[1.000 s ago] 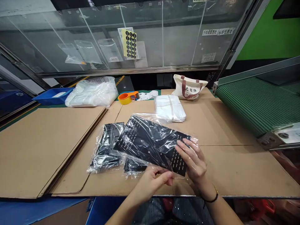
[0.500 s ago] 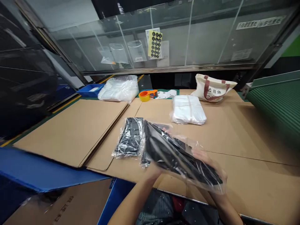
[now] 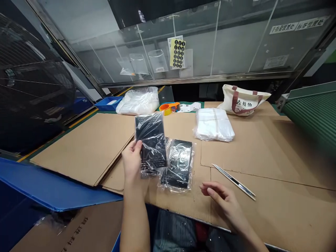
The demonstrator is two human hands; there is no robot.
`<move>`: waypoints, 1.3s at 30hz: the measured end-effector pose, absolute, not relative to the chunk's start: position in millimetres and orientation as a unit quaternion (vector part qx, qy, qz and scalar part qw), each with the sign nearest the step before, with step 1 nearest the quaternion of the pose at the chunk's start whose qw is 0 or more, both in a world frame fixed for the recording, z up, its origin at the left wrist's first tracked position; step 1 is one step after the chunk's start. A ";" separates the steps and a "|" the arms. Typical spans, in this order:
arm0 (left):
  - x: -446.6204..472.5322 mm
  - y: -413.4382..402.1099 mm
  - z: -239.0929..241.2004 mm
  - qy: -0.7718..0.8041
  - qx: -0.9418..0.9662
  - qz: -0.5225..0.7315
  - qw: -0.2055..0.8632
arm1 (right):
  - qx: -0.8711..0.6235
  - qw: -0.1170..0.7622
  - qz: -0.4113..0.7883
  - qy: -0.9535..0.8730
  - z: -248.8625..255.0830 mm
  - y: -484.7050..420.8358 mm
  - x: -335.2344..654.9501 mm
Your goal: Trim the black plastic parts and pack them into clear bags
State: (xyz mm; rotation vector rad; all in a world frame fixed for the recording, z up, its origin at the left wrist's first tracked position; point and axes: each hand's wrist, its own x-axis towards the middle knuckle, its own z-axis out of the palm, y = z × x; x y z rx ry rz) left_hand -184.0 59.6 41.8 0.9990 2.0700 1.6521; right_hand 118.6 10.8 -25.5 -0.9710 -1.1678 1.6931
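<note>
My left hand is closed on the left edge of a flat black panel in a clear plastic bag, thumb on its front. The panel is held up and covers most of another bagged black part beneath it. Just to the right, a further bagged black panel lies on the cardboard. My right hand hovers over the cardboard near the front edge, holding nothing, its fingers curved and the thumb apart. Beyond it lies a slim utility knife, slanting down to the right.
Behind sit a stack of clear bags, a cloth tote bag, an orange tape dispenser and a plastic-wrapped bundle. Cardboard sheets are stacked at left. A green ribbed belt borders the right.
The bagged black panel has gone from slanting between both hands to upright in my left hand, further left. My right hand has let go, and the knife is now uncovered.
</note>
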 end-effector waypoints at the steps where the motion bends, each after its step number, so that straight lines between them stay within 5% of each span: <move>1: -200.1 62.0 41.6 0.757 0.340 0.544 0.122 | -0.388 0.421 0.677 -0.461 -29.1 10.1 119.7; 11: -224.3 76.2 14.2 0.881 0.404 0.242 0.034 | -0.415 0.420 0.676 -0.442 -46.7 5.6 126.1; 16: -197.0 78.9 25.2 0.874 0.442 0.201 -0.017 | -0.437 0.417 0.672 -0.429 -50.2 7.2 128.7; 39: -181.6 94.5 8.2 0.876 0.478 0.042 0.050 | -0.446 0.463 0.623 -0.446 -54.4 6.8 127.0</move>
